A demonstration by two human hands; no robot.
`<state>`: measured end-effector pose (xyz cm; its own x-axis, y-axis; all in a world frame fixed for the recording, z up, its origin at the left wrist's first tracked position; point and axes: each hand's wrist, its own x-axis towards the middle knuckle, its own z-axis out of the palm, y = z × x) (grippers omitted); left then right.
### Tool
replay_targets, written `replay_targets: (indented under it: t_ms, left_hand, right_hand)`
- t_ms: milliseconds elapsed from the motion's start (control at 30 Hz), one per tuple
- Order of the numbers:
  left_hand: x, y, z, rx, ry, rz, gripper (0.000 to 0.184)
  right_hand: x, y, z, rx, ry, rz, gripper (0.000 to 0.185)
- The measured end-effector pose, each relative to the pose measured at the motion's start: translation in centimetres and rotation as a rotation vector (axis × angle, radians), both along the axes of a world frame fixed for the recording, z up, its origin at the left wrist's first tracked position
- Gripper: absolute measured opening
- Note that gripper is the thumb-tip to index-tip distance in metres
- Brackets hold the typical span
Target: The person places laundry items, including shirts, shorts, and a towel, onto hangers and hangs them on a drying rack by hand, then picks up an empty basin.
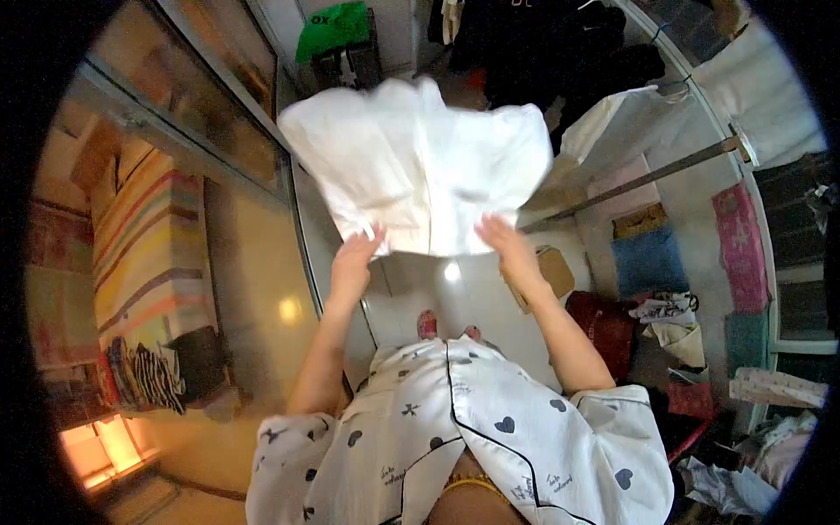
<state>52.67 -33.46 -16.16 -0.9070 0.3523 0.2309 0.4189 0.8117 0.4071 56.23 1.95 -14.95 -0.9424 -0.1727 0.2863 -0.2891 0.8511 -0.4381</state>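
A white shirt [420, 166] is spread out in the air in front of me, with a seam or front edge running down its middle. Its far edge is blurred and billows upward. My left hand [353, 259] is closed on the near left corner of the cloth. At the near right corner, my right hand [509, 252] grips the same shirt, fingers pressed on the fabric. Both arms reach forward, and the shirt hangs clear of the floor.
A glass sliding door [254, 254] runs along the left, with a striped bedcover [149, 236] behind it. Dark clothes [542, 52] hang at the far end. A metal bar [639, 179] crosses on the right. A green bag [335, 31] sits at the back; a red bag [604, 332] stands right.
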Motion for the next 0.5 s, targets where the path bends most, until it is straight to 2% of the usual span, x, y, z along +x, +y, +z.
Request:
replay_targets:
  t_ms: [33,67,133,200,267,333,500]
  left_hand:
    - [-0.5,-0.7,-0.9,-0.28,-0.38,0.026,0.053]
    - [-1.4,-2.6,-2.6,-0.117,-0.48,0.061,0.046]
    - [-3.6,-3.3,-1.8,0.032,-0.499,0.053,0.043]
    - [-3.0,-3.9,-0.9,0.178,-0.541,0.038,0.047]
    - [-2.7,-3.1,1.8,0.267,-0.434,0.106,0.05]
    - [-3.1,-2.9,2.5,0.374,-0.392,0.148,0.056]
    - [-3.4,-3.9,3.7,0.541,-0.351,0.106,0.054]
  right_hand:
    - [0.4,1.2,-3.0,0.047,-0.313,0.103,0.037]
    - [0.2,1.3,-3.0,0.034,-0.409,0.045,0.034]
    - [-1.5,2.2,-2.1,0.018,-0.586,-0.077,0.029]
    - [-0.3,2.0,-1.5,-0.102,-0.454,-0.144,0.027]
    - [-1.0,2.3,-0.9,-0.176,-0.302,-0.218,0.029]
    - [-1.2,2.2,0.4,-0.224,-0.324,-0.242,0.03]
    - [-1.6,2.2,0.8,-0.337,-0.391,-0.316,0.03]
